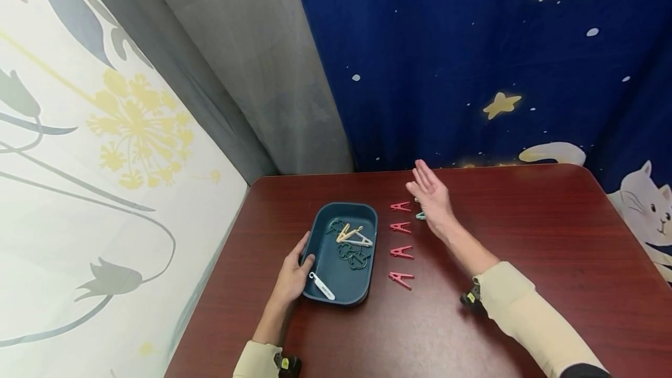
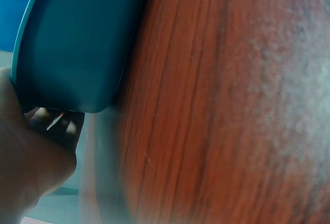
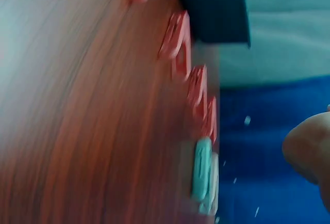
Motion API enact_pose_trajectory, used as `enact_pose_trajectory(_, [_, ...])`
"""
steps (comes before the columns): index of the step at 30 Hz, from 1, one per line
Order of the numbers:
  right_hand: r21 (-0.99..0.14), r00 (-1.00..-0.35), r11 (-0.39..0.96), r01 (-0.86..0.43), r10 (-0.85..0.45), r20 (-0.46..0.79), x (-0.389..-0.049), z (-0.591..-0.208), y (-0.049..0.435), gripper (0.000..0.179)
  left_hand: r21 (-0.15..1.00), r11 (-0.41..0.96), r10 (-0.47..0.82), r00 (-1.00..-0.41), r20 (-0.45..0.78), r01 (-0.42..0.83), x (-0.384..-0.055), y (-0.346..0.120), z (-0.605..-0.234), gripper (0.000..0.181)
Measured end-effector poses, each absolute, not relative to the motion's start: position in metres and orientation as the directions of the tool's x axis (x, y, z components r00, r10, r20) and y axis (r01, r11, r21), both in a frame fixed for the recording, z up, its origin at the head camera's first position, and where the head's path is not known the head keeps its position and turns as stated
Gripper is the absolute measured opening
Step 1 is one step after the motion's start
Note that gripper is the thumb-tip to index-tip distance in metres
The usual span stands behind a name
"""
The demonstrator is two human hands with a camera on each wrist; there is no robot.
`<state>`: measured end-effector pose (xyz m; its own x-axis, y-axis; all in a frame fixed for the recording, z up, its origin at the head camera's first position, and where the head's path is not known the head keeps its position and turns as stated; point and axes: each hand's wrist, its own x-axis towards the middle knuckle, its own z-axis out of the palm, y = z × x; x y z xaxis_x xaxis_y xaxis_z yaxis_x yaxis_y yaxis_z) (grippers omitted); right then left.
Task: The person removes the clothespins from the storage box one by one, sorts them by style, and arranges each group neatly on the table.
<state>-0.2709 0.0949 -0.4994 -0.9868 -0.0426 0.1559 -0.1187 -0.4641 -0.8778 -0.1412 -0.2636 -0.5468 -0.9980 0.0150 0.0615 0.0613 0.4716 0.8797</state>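
My left hand (image 1: 292, 273) grips the left wall of a dark blue-green plastic tray (image 1: 310, 244), thumb at the rim and fingers along the outside. Inside lie a pale yellow clothespin (image 1: 343, 233), a whitish clothespin (image 1: 362, 241), dark green looped pieces (image 1: 358, 260) and a slim white piece (image 1: 322, 286) with a hooked end. My right hand (image 1: 433, 200) is held over the table with fingers extended, nothing in it. Beneath it a mint green clothespin (image 3: 202, 168) and a pale one (image 3: 214, 182) are partly hidden in the head view. Several red clothespins (image 1: 401, 252) form a column between tray and right hand.
The reddish-brown wooden table (image 1: 525, 214) has rounded far corners. Behind its back edge hang a grey curtain (image 1: 273, 74) and a blue starry curtain (image 1: 446, 63). A floral-patterned white wall (image 1: 68, 209) borders the left side.
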Motion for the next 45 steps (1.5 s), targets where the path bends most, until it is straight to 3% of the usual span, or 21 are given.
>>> enact_pose_trajectory(9, [-0.873,-0.945,-0.484,-0.051,-0.259,0.199,-0.259,-0.489,0.031,0.087,0.890,0.450,0.026,-0.997,0.077,0.080,-0.143,-0.264,-0.550,0.063])
enact_pose_trajectory(20, [-0.876,-0.894,-0.475,0.084,-0.424,0.145,-0.244,-0.503,-0.027,0.084,0.902,0.427,0.020,-0.998,0.060,0.063,-0.142,-0.263,-0.549,0.062])
enact_pose_trajectory(28, [-0.916,-0.817,-0.371,0.156,-0.569,0.091,-0.229,-0.519,-0.046,0.088,0.909,0.411,0.024,-0.998,0.060,0.064,-0.142,-0.261,-0.550,0.062])
enact_pose_trajectory(39, [-0.942,-0.743,-0.244,0.231,-0.669,-0.009,-0.224,-0.520,-0.053,0.079,0.917,0.395,0.009,-0.998,0.062,0.060,-0.142,-0.261,-0.549,0.062])
enact_pose_trajectory(45, [-0.968,-0.700,-0.144,0.206,-0.712,-0.043,-0.219,-0.522,-0.059,0.072,0.899,0.432,0.025,-0.997,0.071,0.075,-0.143,-0.263,-0.550,0.062])
